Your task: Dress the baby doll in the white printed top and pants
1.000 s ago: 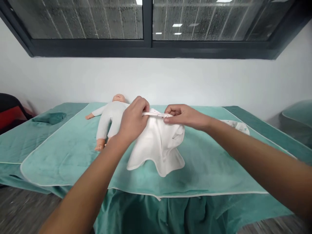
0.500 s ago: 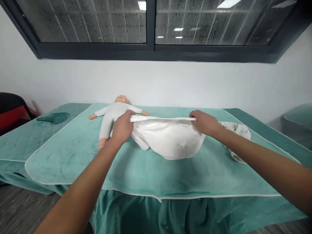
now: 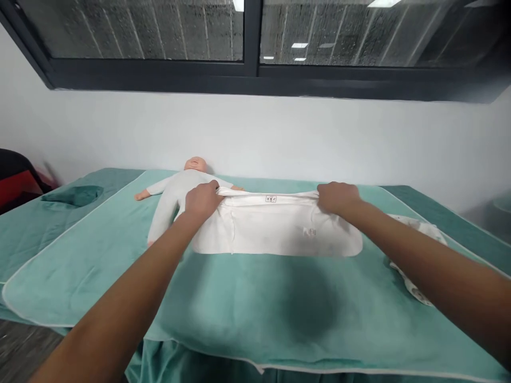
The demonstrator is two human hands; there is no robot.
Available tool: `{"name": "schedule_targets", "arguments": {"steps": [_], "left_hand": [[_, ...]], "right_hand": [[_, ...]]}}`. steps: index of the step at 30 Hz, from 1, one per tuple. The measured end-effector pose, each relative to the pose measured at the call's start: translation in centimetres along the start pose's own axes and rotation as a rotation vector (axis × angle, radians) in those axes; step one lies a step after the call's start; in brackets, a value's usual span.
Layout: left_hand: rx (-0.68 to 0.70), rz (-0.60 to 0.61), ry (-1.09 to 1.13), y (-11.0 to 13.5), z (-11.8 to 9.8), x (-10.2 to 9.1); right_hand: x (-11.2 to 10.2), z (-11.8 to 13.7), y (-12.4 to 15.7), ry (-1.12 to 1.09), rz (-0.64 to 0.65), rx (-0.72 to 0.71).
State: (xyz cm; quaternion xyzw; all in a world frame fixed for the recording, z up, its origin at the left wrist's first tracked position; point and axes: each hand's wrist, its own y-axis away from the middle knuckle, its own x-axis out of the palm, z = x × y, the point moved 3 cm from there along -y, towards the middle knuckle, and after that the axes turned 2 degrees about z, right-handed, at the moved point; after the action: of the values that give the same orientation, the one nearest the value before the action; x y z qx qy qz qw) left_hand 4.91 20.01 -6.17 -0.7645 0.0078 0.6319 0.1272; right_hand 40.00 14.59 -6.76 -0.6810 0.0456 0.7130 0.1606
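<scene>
A white baby garment [image 3: 275, 229] lies spread flat on the teal mat [image 3: 247, 303]. My left hand [image 3: 203, 199] is closed on its far left corner and my right hand [image 3: 337, 198] is closed on its far right corner, with the top edge stretched between them. A small label shows at the middle of that edge. A baby doll [image 3: 175, 194] in a white suit lies on its back just left of the garment, partly hidden by my left hand.
A patterned white cloth [image 3: 417, 255] lies bunched at the right, under my right forearm. A dark green folded cloth [image 3: 74, 195] sits at the far left. A white wall and a dark window frame stand behind the table. Something red and black [image 3: 16, 178] stands at the left edge.
My hands moved apart from the garment's middle to its corners. The garment went from hanging bunched, to stretched wide, to lying flat on the mat.
</scene>
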Motion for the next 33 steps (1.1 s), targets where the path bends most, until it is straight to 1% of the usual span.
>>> {"name": "schedule_targets", "arguments": {"steps": [2, 3, 4, 6, 7, 8, 9, 10, 12, 13, 15, 17, 19, 20, 22, 24, 27, 29, 30, 33], "left_hand": [[-0.019, 0.015, -0.027, -2.2, -0.8, 2.4], [-0.020, 0.007, -0.043, -3.0, -1.4, 3.7], [-0.017, -0.011, -0.056, -3.4, -2.0, 5.1], [0.046, -0.064, -0.060, -3.5, -3.7, 7.6], [0.120, -0.077, -0.040, -3.2, -4.6, 8.8], [0.199, -0.057, -0.006, -2.9, -5.6, 10.0], [0.250, -0.011, 0.028, -2.6, -6.3, 11.2], [0.268, 0.030, 0.049, -2.4, -6.9, 12.2], [0.234, 0.095, 0.066, -2.4, -7.6, 13.8], [0.199, 0.104, 0.063, -2.7, -7.7, 14.2], [0.142, 0.101, 0.062, -3.4, -7.9, 14.8], [0.100, 0.081, 0.063, -4.2, -8.0, 15.0], [0.066, 0.055, 0.072, -4.7, -8.1, 15.2], [0.052, 0.045, 0.080, -4.8, -8.1, 15.3], [0.038, 0.029, 0.099, -4.9, -8.2, 15.7], [0.054, 0.008, 0.106, -4.6, -8.1, 16.0], [0.104, -0.078, 0.072, -4.0, -8.2, 16.0], [0.135, -0.133, 0.044, -3.8, -8.2, 15.8], [0.148, -0.140, 0.036, -3.9, -8.2, 15.8], [0.147, -0.101, 0.047, -4.3, -8.1, 16.2]], "right_hand": [[2.3, 1.1, -1.8, 0.066, 0.047, 0.043], [3.5, 1.8, -2.3, 0.105, 0.061, 0.061], [4.6, 2.6, -2.4, 0.109, 0.035, 0.048], [6.9, 4.7, -2.0, 0.098, -0.033, -0.045], [8.0, 5.9, -1.5, 0.057, -0.080, -0.134], [9.1, 7.1, -0.9, -0.020, -0.094, -0.232], [10.2, 8.1, -0.5, -0.115, -0.088, -0.286], [11.2, 9.0, -0.1, -0.189, -0.070, -0.306], [12.9, 10.4, 0.3, -0.265, -0.034, -0.285], [13.5, 11.0, 0.3, -0.267, -0.028, -0.272], [14.3, 12.1, 0.2, -0.264, -0.035, -0.284], [14.8, 12.9, 0.1, -0.276, -0.045, -0.342], [15.1, 13.0, -0.2, -0.286, -0.059, -0.368], [15.2, 12.7, -0.5, -0.286, -0.068, -0.354], [15.3, 11.5, -1.2, -0.277, -0.087, -0.272], [15.2, 10.0, -1.8, -0.267, -0.114, -0.197], [14.9, 8.2, -2.4, -0.217, -0.185, -0.135], [14.9, 7.7, -2.5, -0.173, -0.213, -0.114], [14.9, 7.6, -2.5, -0.158, -0.213, -0.105], [15.3, 7.6, -2.8, -0.151, -0.182, -0.084]]}}
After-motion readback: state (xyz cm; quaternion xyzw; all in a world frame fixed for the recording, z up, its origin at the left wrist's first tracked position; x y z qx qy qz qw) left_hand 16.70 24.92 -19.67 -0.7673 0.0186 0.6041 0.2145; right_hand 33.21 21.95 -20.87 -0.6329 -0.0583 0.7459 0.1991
